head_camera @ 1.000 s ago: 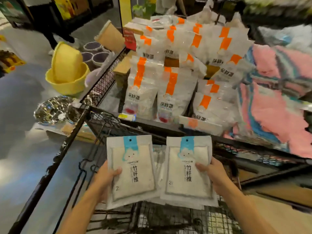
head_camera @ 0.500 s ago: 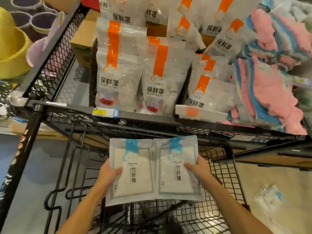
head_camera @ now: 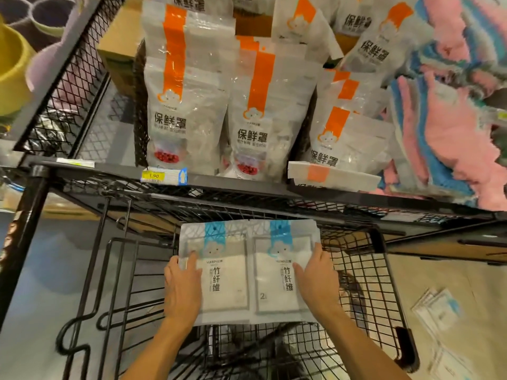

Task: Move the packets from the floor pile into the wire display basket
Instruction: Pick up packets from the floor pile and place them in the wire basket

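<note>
Two white packets with blue tabs, left packet [head_camera: 225, 272] and right packet [head_camera: 277, 272], sit side by side over the black wire basket [head_camera: 365, 272]. The left hand [head_camera: 182, 289] grips the left one's edge; the right hand [head_camera: 315, 281] grips the right one's. Orange-striped bags [head_camera: 186, 105] fill the shelf above

Upper shelf packed with orange-striped bags [head_camera: 186, 105] standing upright, pink and blue towels [head_camera: 450, 127] piled at right, a yellow price tag [head_camera: 164, 176] on the rail, yellow tub [head_camera: 11, 75] far left.
</note>
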